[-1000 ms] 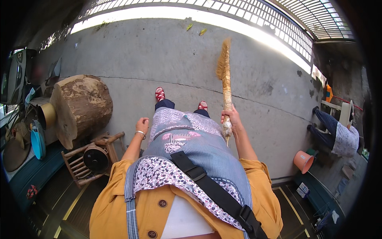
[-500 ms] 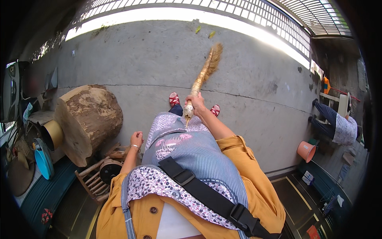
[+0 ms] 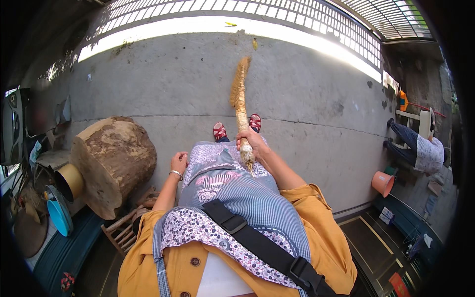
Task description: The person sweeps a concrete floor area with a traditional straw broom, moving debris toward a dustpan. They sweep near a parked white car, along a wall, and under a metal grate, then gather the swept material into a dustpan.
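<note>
A straw broom (image 3: 241, 101) with a pale bound handle is gripped near its top by my right hand (image 3: 252, 143), in front of my apron. Its brown bristles point away from me and lean left, low over or on the concrete floor; contact I cannot tell. Beside the apron on the left, my left hand (image 3: 179, 163) hangs with its fingers curled and nothing seen in them. Past the bristles lies a yellow leaf (image 3: 255, 43), and another leaf (image 3: 230, 24) rests on the sunlit strip by the railing.
A big wooden stump (image 3: 114, 166) stands at left, with a golden pot (image 3: 69, 181), a blue basin (image 3: 60, 218) and a wooden chair (image 3: 121, 232) nearby. At right are a pink bucket (image 3: 382, 183) and another person (image 3: 415, 148) bending. White railings (image 3: 257, 9) edge the far side.
The broom's bristle end has swung left, and its handle end has shifted right. One leaf now lies farther away on the bright strip. My feet and left hand have moved.
</note>
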The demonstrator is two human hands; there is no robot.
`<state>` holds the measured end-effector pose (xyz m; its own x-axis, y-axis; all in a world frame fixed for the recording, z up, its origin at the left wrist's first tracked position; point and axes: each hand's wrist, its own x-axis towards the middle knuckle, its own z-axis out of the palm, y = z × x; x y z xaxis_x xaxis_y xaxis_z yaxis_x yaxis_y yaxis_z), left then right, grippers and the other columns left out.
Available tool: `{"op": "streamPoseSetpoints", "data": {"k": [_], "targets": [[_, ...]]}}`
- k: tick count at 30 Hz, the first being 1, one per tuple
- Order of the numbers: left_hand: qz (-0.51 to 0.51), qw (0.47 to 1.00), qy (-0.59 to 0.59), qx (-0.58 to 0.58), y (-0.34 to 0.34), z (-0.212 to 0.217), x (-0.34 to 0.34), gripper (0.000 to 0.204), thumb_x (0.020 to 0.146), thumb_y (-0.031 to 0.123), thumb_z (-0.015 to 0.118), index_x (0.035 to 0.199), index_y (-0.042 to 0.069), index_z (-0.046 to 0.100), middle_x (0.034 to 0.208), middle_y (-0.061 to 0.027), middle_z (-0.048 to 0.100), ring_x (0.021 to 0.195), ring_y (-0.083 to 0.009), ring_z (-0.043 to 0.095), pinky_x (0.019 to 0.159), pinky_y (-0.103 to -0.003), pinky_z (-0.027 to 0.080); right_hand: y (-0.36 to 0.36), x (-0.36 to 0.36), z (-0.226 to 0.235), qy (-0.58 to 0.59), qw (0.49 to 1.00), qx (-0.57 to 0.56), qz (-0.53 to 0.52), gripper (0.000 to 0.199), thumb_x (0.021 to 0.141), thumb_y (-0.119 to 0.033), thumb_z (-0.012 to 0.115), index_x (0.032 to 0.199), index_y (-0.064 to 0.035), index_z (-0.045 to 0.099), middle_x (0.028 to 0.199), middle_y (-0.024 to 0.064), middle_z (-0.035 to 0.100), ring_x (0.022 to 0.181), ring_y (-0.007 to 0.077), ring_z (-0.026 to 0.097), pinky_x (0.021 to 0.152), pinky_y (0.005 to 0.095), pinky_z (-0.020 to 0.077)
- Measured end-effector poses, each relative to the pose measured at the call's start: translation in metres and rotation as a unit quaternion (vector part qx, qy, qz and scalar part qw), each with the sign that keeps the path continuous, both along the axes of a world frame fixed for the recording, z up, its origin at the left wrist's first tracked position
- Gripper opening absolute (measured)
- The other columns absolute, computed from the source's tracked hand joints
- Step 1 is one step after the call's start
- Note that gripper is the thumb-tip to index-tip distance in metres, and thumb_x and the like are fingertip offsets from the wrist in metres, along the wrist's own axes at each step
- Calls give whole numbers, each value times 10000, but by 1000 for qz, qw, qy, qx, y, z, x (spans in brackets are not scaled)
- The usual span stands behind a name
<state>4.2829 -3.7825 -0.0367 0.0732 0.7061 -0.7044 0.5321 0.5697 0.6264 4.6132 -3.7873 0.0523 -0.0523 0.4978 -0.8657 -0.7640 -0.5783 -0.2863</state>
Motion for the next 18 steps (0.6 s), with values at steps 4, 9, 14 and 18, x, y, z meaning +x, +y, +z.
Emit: {"op": "streamPoseSetpoints", "data": {"k": [4,9,14,18], "targets": [[-118,989,15,86,-9,-30,-13,160,799,130,533,874,10,607,734,-79,621,645,-137,578,614,-268,470,27,-5,3,60,997,34,17,387,700,58,509,1034,-65,357,615,68,473,428,151,496,364,297,452],[-73,996,44,31,18,3,-2,161,808,139,523,892,18,587,681,-57,590,538,-121,555,502,-253,464,39,76,-3,101,991,88,-7,391,726,39,496,1083,-56,367,645,70,477,485,121,500,398,267,469],[5,999,48,25,55,-3,14,157,819,148,519,902,26,575,661,-31,562,492,-103,533,439,-234,452,25,154,14,-155,983,52,79,718,676,72,520,1303,-86,210,648,83,489,454,152,504,377,306,467],[-43,996,53,57,80,12,61,163,806,141,540,906,22,587,709,-41,590,568,-109,548,527,-243,466,38,218,-17,-219,974,-12,49,775,661,81,535,1313,-86,153,623,82,483,433,172,502,362,332,457]]}}
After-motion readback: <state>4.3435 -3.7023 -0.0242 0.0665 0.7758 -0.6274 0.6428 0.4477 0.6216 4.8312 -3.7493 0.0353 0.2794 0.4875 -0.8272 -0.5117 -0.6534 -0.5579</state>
